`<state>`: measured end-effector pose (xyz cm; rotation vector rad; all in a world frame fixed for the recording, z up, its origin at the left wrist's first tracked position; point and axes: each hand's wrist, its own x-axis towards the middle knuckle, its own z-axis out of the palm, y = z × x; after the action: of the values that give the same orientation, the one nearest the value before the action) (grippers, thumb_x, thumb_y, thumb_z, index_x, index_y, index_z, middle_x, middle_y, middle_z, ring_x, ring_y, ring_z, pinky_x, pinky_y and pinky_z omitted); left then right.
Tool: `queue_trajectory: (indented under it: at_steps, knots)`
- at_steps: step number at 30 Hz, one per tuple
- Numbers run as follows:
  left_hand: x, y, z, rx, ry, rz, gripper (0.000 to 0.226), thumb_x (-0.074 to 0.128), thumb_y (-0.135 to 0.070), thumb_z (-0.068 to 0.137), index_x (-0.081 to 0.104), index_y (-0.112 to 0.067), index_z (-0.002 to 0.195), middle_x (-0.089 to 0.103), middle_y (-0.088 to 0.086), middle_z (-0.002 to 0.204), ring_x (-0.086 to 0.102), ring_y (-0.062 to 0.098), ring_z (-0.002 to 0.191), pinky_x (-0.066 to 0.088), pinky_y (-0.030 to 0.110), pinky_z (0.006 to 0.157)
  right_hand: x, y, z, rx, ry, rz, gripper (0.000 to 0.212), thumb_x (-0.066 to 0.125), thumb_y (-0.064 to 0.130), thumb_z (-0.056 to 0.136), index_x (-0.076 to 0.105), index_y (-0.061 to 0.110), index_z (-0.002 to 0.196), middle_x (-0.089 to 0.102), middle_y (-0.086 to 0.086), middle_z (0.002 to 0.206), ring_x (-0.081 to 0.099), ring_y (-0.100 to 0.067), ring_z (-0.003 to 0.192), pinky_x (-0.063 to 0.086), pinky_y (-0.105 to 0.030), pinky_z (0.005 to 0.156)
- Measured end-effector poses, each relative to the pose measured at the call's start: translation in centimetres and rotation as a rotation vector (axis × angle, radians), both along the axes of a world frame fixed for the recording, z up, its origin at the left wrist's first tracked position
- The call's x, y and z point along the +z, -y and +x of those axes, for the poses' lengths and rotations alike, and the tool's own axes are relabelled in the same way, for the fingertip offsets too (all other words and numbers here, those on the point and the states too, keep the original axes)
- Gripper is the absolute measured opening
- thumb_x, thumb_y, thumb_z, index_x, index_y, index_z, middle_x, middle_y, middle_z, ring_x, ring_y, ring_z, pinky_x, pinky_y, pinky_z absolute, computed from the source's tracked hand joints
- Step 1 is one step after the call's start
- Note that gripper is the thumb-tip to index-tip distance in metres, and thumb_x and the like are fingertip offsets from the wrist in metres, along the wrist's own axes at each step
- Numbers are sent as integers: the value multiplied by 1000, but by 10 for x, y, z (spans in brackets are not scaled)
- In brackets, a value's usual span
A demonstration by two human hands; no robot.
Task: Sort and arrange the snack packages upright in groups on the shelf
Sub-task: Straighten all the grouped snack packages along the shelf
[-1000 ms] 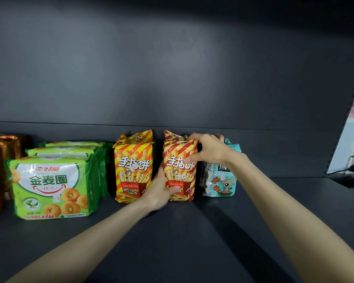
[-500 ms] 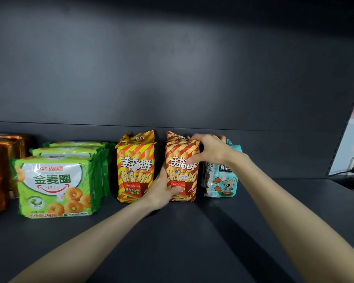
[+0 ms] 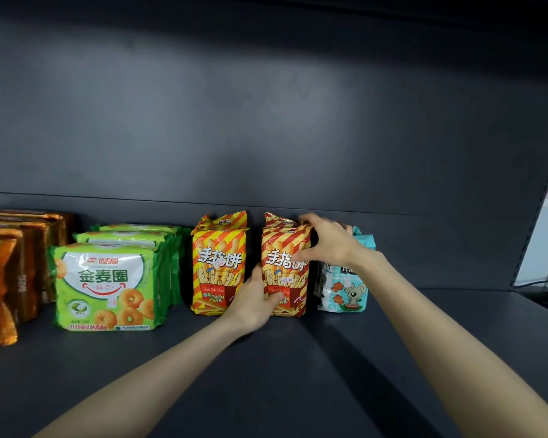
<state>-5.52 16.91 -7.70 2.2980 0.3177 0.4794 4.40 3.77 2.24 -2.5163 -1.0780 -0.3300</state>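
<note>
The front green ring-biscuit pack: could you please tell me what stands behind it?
Behind the front green ring-biscuit pack, two more green pack tops show, upright in a row. Their faces are covered, so matching labels cannot be confirmed.

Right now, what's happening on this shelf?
A person grips the right striped fries pack upright with both hands: left hand low on its front, right hand at its top corner. Its twin stands apart on its left, the teal pack on its right, green ring-biscuit packs farther left.
</note>
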Motion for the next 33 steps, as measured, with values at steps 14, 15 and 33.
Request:
queue_trajectory:
  at_steps: [14,15,33]
  knots:
    - [68,-23,-94,138,2,507,52,59,-39,88,47,-15,133,58,8,129,53,26,119,45,37,96,29,4,-64,161,80,-53,64,71,30,81,44,15,137,46,-8,138,41,-27,128,37,-38,101]
    - [74,-30,-103,142,-2,529,52,60,-39,87,49,-14,131,58,8,129,53,26,119,45,37,96,31,0,-70,174,82,-52,62,71,30,81,45,15,136,48,-9,137,41,-27,128,38,-37,100]
    - [66,-211,-215,99,-42,578,85,73,-35,77,27,-13,144,35,9,141,34,24,131,33,33,107,-10,-155,-172,171,-28,58,78,79,30,73,39,14,139,49,-11,135,42,-26,127,37,-34,103]
